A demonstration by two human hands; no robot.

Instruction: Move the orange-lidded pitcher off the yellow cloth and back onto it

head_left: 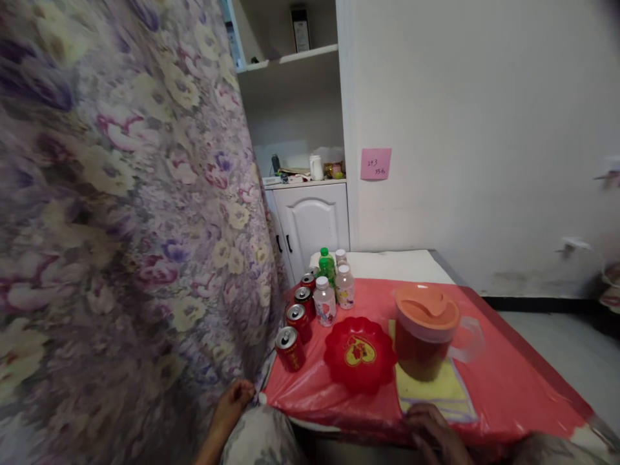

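Resting both hands at the near edge of a laid-out drinks table

Sitting low at the table, the person has the right hand (431,429) lying on the near edge of the red plastic cover (504,381), fingers curled loosely downward and touching the front border of the yellow cloth (436,387); it grasps nothing that can be seen. That cloth lies under the orange-lidded pitcher (425,332), seemingly as a mat to catch drips from the dark drink inside. The left hand (231,403) hangs beside the floral curtain (121,213) at the table's left corner, fingers bent, and whether it pinches the fabric cannot be told. Four red cans (290,349) stand in a row along the left edge, with small bottles (324,300) and a green one behind, kept clear of the middle. A red scalloped dish (359,354) lies just beside the pitcher, between it and the cans, within easy reach of either hand
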